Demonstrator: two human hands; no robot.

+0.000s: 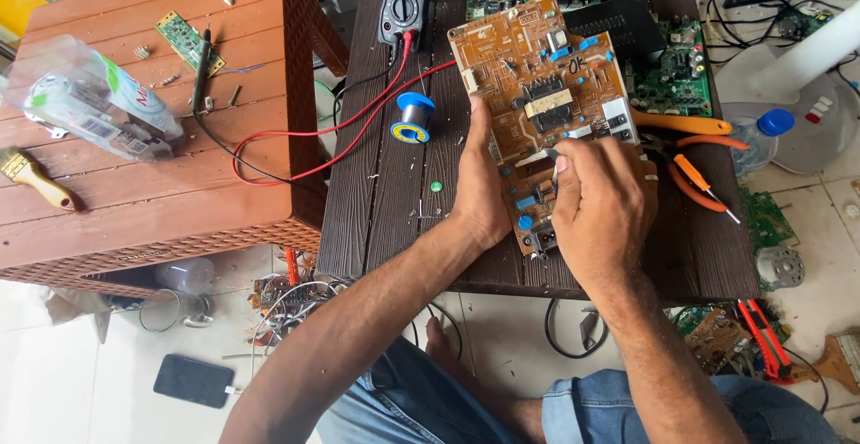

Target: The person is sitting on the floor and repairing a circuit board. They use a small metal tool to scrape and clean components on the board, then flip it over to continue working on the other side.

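Both hands meet at frame centre: the left hand [482,189] lies flat, steadying the orange board [537,86] on the dark worktop [385,193]; the right hand [602,202] pinches a small part over it. Stiff, light and fragile, the board seems best gripped by its edges. Beyond lie a solder spool [414,117] and a multimeter [405,0].

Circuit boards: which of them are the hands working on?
The large orange-brown board on the dark table. The left hand steadies its edge; the green boards beside and behind it lie untouched.

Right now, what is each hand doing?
Left hand: open, flat on the circuit board.
Right hand: fingers pinched on something small over the board; cannot tell what.
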